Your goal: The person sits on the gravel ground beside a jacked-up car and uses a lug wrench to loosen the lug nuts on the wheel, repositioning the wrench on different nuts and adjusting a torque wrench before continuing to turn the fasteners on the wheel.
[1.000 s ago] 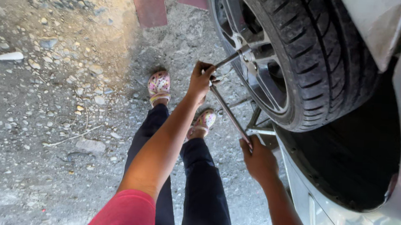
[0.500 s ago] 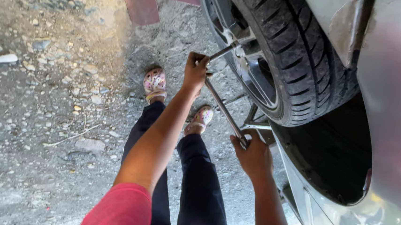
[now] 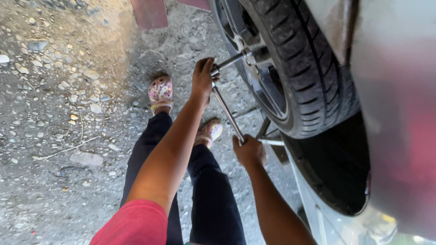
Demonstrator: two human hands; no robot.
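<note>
A metal cross wrench (image 3: 227, 109) is set on the hub of a car wheel (image 3: 283, 60). My left hand (image 3: 203, 78) is closed around the wrench's upper arm, close to the wheel's rim. My right hand (image 3: 249, 150) grips the lower arm of the same wrench, below the tyre. The wrench's shaft runs diagonally between both hands. The end that meets the wheel is partly hidden by the rim.
Gravel and stones cover the ground on the left. Two reddish bricks (image 3: 149, 5) lie at the top by the tyre. My legs in dark trousers and patterned shoes (image 3: 161, 91) stand under the wrench. The car body (image 3: 407, 125) fills the right side.
The view has shifted closer to the car body. Both hands stay on the wrench, which has kept about the same tilt.
</note>
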